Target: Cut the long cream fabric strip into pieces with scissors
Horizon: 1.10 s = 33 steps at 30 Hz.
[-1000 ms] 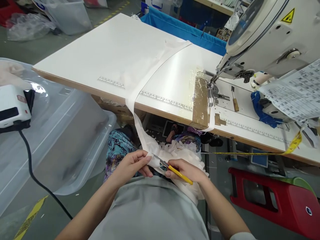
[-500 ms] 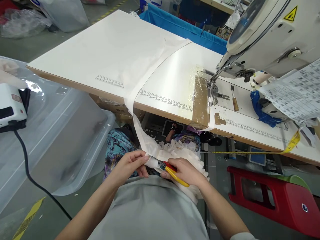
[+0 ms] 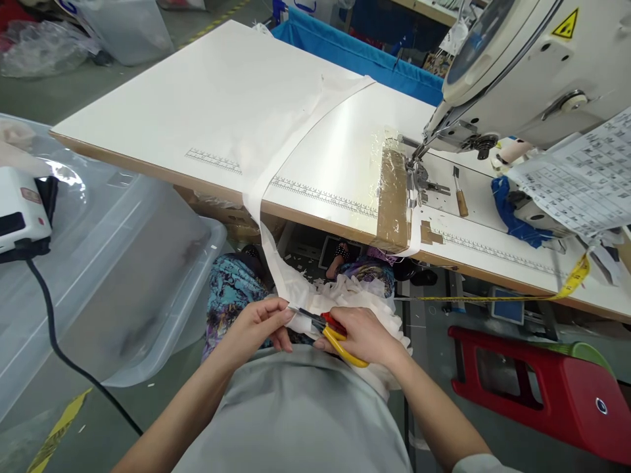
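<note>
Over my lap lies a pile of pale, ruffled fabric (image 3: 365,292). A long pale strip (image 3: 272,253) runs from it up across the white table. My left hand (image 3: 263,323) pinches the fabric edge where the strip meets the pile. In my right hand (image 3: 357,334) are scissors (image 3: 342,347) with red and yellow handles. Their blades point left, at the fabric beside my left fingertips. Part of the fabric is hidden beneath my right hand and forearm.
The white table (image 3: 197,85) carries a sewing machine (image 3: 513,79) on the right and a small wooden-handled tool (image 3: 460,194). Clear plastic bins (image 3: 148,276) stand left, a red stool (image 3: 542,387) right. A yellow tape measure (image 3: 574,279) hangs at the table's front edge.
The scissors have turned slightly in my right hand, and their handles sit a little further left. My left hand has stayed nearly in place on the fabric.
</note>
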Motion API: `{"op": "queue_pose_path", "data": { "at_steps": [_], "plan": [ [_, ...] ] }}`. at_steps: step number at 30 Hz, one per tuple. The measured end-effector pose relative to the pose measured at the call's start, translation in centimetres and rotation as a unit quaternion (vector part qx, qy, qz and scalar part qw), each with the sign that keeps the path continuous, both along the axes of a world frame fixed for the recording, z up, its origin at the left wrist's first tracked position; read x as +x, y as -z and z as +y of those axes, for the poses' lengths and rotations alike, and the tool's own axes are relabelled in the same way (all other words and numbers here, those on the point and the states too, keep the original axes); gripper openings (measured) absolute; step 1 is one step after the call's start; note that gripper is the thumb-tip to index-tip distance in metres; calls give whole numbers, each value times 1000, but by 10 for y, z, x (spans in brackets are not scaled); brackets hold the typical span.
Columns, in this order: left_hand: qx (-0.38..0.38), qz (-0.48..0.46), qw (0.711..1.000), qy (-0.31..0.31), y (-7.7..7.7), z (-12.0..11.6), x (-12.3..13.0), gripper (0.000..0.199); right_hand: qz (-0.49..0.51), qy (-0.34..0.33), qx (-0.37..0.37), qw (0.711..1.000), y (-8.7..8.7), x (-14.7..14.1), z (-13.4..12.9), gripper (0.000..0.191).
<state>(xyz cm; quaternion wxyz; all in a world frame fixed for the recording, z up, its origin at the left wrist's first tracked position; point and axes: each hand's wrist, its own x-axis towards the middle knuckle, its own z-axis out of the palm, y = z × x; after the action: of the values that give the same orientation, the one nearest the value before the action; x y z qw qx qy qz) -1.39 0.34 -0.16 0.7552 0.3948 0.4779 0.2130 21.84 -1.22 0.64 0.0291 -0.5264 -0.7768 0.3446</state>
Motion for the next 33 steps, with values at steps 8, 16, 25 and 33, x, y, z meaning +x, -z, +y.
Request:
{"op": "queue_pose_path", "data": {
  "at_steps": [8,16,25,33],
  "plan": [
    [-6,-11,1000,8,1,-3,0,40,30,19,-30,999,2,-4,0,54],
    [-1,-6,1000,7,-2,1,4,39,61,39,-33,997,4,5,1,52],
    [132,49,979,144,-21,17,26,36,245,143,-30,959,11,-14,1,21],
    [524,360,771,-13,-113,203,28,16,251,191,-49,948,0,19,-42,13]
  ]
}}
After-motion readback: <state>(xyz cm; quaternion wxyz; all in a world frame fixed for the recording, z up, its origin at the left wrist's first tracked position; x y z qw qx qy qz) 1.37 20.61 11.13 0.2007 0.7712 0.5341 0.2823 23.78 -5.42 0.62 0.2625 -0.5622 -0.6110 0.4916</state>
